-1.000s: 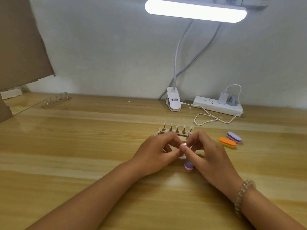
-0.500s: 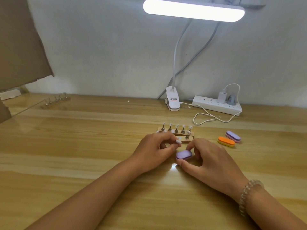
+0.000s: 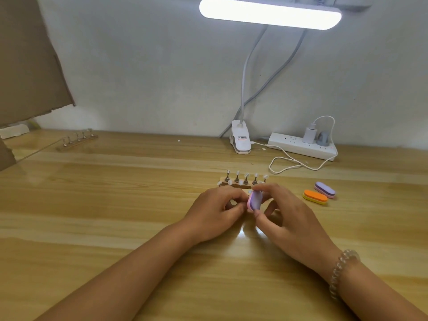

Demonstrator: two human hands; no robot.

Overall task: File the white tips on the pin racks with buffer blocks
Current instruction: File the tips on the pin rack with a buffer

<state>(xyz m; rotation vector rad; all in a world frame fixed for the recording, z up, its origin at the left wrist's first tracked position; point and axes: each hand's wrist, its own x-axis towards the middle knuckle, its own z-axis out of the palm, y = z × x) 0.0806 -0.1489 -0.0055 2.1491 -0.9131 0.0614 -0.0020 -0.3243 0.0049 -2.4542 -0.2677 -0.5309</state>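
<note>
Buffer block [image 3: 254, 200] sits pinched in the right hand's [image 3: 290, 220] grip, beside the curled left hand [image 3: 215, 210].

Glossy pale wooden tabletop [image 3: 115, 205] under the right hand [image 3: 291, 218]; plain white wall [image 3: 150, 66] beyond it; lit white bar lamp [image 3: 269, 13] above.

On the table [image 3: 115, 205] the near pin rack [image 3: 243, 183] stands at centre. Directly before it are the left hand [image 3: 214, 213] and right hand [image 3: 289, 216], with a buffer block [image 3: 254, 200] pinched in the right hand's fingers between them. Right of the rack lie the nearer loose block [image 3: 315, 197] and, touching it behind, the farther loose block [image 3: 325, 189]. At the rear sit the lamp clip [image 3: 240, 140], the power strip [image 3: 301, 145] to its right and a second pin rack [image 3: 77, 140] far left.
</note>
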